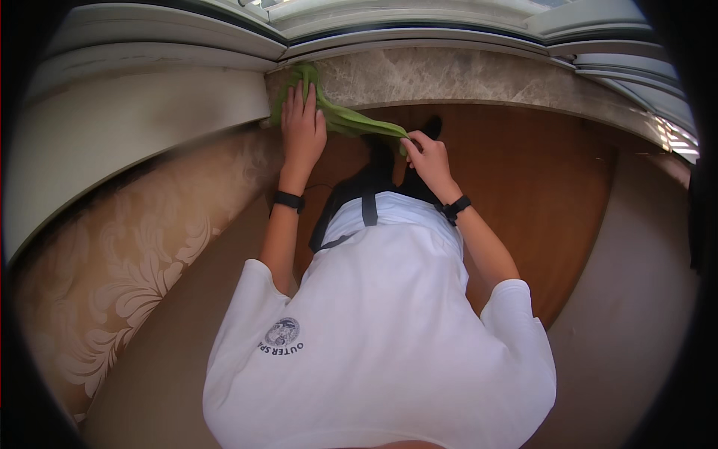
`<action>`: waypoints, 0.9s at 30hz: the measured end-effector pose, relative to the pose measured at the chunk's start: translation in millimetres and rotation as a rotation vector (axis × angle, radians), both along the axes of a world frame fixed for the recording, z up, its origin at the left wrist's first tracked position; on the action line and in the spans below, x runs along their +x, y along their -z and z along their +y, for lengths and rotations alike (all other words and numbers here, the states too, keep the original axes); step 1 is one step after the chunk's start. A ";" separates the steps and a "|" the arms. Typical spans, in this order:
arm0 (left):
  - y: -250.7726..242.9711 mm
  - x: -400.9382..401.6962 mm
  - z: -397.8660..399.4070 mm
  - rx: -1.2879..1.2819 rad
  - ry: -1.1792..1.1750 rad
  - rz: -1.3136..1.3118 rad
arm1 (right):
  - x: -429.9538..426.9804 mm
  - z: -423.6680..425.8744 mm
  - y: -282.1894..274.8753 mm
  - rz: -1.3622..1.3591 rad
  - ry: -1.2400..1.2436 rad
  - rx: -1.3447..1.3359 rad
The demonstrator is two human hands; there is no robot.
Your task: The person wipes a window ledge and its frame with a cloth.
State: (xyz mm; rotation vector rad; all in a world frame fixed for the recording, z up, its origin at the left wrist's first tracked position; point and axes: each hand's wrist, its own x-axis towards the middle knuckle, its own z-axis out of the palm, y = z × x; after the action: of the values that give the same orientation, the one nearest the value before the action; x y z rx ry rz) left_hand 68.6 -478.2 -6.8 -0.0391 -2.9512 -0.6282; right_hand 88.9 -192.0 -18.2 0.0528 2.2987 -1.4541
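A green cloth (353, 119) lies bunched over the left corner of a brown marble windowsill (426, 76). My left hand (303, 126) rests flat on the bunched part, its fingers stretched towards the window and slightly apart. From there the cloth runs in a twisted strip over the sill's front edge. My right hand (431, 157) pinches the strip's far end between thumb and fingers, in front of the sill. What lies beneath the cloth and my left palm is hidden.
A white window frame (415, 42) borders the sill's back. At left, a pale ledge (140, 106) juts above patterned wallpaper (151, 264). Below the sill is a brown wooden surface (521, 191). Black wristbands (289, 200) circle both my wrists.
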 end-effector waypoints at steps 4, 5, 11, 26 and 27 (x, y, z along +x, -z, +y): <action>-3.5 2.3 9.5 -0.014 -0.011 0.029 | -9.1 16.8 -78.7 0.162 0.321 -0.130; -3.9 -0.8 12.7 -0.004 -0.020 0.041 | -21.6 18.1 -88.7 0.200 0.345 -0.094; -1.4 -17.8 30.8 -0.042 -0.107 0.053 | -98.0 5.8 -53.7 0.513 0.288 0.080; -5.7 -35.9 72.4 0.046 -0.094 0.222 | -115.5 45.5 -21.8 0.707 -0.093 0.724; -7.7 -40.7 79.2 0.013 -0.088 0.187 | -118.0 42.5 -22.0 0.722 -0.105 0.790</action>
State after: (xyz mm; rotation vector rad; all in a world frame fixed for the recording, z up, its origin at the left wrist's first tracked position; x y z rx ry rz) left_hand 27.9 -399.0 0.9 0.0319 -2.7522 -0.5972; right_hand -29.1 -149.5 3.8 -0.4197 3.2560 -0.4464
